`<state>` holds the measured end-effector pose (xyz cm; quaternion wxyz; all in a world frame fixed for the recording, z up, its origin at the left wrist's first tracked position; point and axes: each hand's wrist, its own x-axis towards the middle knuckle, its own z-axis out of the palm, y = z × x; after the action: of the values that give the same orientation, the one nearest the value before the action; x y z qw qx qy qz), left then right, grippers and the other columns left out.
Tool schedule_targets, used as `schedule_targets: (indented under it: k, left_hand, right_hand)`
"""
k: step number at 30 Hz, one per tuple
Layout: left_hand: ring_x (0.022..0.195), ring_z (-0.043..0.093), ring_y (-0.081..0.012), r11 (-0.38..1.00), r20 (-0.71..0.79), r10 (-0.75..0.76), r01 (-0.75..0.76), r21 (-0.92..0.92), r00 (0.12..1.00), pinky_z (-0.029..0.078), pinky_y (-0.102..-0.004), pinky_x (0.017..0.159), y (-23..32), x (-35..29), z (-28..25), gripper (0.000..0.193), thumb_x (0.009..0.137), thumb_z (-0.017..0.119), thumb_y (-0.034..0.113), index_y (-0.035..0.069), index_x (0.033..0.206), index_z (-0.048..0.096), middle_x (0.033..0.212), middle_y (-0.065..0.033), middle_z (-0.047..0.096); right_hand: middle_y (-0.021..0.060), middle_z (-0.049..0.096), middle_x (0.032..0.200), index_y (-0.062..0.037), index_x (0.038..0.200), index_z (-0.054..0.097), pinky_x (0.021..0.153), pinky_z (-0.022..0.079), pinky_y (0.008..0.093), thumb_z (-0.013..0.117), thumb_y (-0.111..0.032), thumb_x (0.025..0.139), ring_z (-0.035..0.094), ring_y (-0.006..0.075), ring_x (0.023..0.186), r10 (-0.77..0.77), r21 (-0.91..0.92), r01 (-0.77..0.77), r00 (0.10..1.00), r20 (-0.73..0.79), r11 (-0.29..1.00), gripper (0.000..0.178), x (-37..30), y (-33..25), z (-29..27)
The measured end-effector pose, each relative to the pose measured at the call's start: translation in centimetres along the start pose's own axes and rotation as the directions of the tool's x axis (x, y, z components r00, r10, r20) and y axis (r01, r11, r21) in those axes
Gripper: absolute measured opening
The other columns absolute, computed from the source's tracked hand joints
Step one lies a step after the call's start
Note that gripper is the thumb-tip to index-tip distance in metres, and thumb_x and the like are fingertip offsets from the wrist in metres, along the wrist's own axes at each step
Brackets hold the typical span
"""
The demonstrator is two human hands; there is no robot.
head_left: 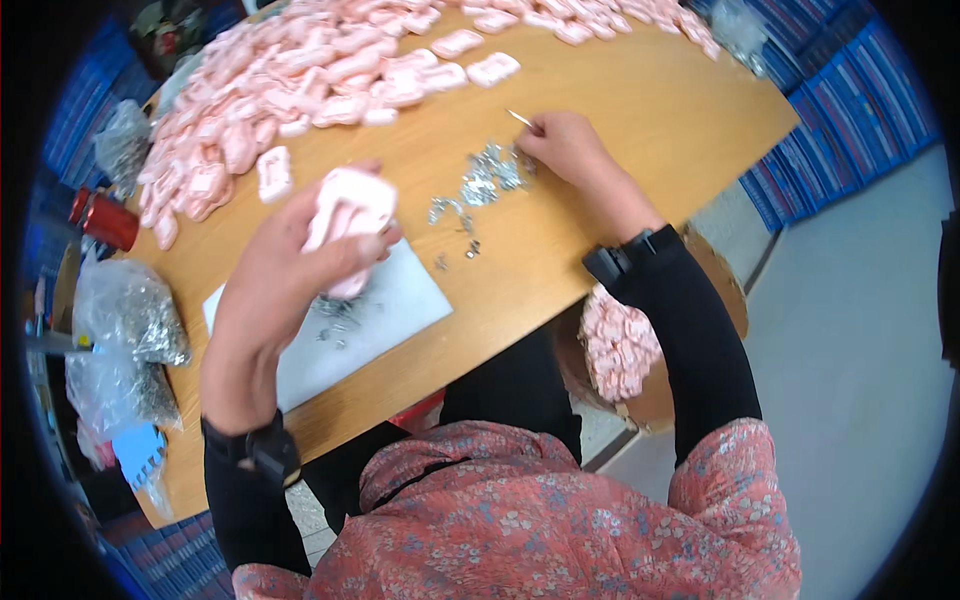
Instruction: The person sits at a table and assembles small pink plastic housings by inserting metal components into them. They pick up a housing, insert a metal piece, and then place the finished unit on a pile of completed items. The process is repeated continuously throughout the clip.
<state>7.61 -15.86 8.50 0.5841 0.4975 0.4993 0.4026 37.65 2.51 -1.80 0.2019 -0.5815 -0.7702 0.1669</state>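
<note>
My left hand [280, 270] is closed around a pale pink plastic casing [355, 198] with a recessed inside, held up over a white sheet [410, 295]. Small dark metal springs or pins [338, 312] lie on the sheet, partly hidden under that hand. Farther right, my right hand [568, 148] pinches a slim, pointed metal tool [521, 120]; its exact kind is unclear. Right beside these fingers is a loose heap of small shiny metal pieces [490, 178], with a few strays trailing toward me.
A large pile of pink casings [320, 70] covers the far left of the wooden table [650, 80]. Clear bags of metal parts [135, 315] and a red jar [105, 220] stand at the left. Below the right edge, a box [735, 290] holds more pink pieces [618, 345].
</note>
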Motion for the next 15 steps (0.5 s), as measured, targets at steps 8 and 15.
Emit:
schedule_targets:
  k: [8, 15]
  left_hand:
    - [0.111, 0.064, -0.0314, 0.857, -0.105, -0.209, 0.130, -0.499, 0.972, 0.062, -0.0468, 0.082, -7.3, -8.8, -1.6, 0.084, 0.083, 0.069, 0.009, 0.010, 0.154, 0.024, 0.122, -0.0167, 0.057]
    - [0.122, 0.058, -0.0290, 0.887, -0.258, -0.131, -0.003, -0.461, 0.957, 0.053, -0.0398, 0.099, -8.7, -9.7, 1.5, 0.082, 0.087, 0.067, 0.003, 0.009, 0.155, 0.022, 0.135, -0.0188, 0.053]
  right_hand:
    - [0.0108, 0.062, 0.073, -0.0071, 0.077, 0.063, 0.062, 0.051, 0.0424, 0.066, -0.022, 0.081, 0.063, 0.0332, 0.068, -0.396, 0.435, 0.500, 0.864, -0.311, 0.749, 0.016, -14.0, -13.9, 3.3]
    - [0.0108, 0.060, 0.072, -0.0064, 0.073, 0.059, 0.060, 0.050, 0.0428, 0.067, -0.022, 0.079, 0.063, 0.0327, 0.068, -0.356, 0.588, 0.464, 0.886, -0.298, 0.662, 0.019, -18.9, -18.0, 5.1]
